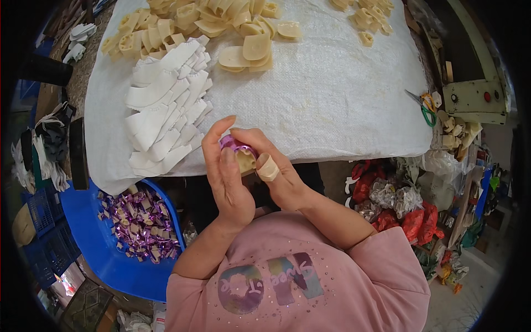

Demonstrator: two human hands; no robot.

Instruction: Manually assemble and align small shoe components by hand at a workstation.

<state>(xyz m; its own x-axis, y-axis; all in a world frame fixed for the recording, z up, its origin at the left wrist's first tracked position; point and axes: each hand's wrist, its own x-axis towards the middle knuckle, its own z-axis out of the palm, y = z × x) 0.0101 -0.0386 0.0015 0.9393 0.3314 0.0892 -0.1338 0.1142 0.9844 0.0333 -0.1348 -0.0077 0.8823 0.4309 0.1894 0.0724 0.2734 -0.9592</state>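
Note:
Just in front of the near table edge, both my hands are closed around one small cream moulded piece with a shiny purple cover (246, 160). My left hand (228, 180) wraps its left side, index finger raised and thumb pressed on the purple. Curled round the other side is my right hand (285, 180), a beige band (268, 167) wrapped on its thumb. The piece's hollow, ribbed inside faces up; its underside is hidden by my fingers. Left of my hands, overlapping curved white pieces (160, 119) lie on the table.
A white woven sheet (332, 99) covers the table. Cream moulded pieces (204, 25) are heaped at the far left, with more (370, 16) far right. Scissors (426, 105) lie by the right edge. A blue tub (116, 265) at lower left holds purple-covered pieces (141, 221). Bags (398, 205) crowd the right.

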